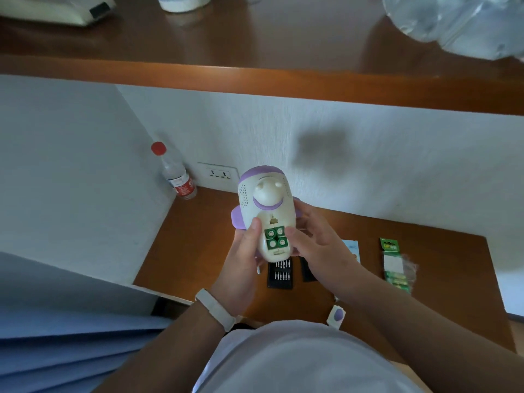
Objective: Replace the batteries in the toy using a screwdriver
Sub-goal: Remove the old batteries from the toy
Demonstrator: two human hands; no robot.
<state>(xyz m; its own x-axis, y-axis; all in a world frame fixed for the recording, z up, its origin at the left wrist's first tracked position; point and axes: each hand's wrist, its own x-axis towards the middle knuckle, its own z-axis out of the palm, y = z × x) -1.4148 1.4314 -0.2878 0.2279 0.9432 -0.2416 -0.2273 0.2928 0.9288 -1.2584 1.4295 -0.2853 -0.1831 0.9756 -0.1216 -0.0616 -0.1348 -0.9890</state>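
Observation:
I hold a white and purple toy [265,199] above the wooden desk, its underside turned toward me. Its battery bay [275,237] is uncovered and shows several green batteries inside. My left hand [243,259] grips the toy's left side, thumb lying next to the bay. My right hand [314,239] grips the right side, its thumb touching the bay's right edge. The detached white and purple battery cover [336,316] lies on the desk near my body. A black case of screwdriver bits [280,275] lies open under the toy. No screwdriver handle is visible.
A green battery pack [394,265] lies at the right of the desk [198,251]. A blue and white card [351,249] peeks out behind my right hand. A red-capped bottle [177,174] stands in the left corner by a wall socket [217,174]. A wooden shelf [255,80] overhangs.

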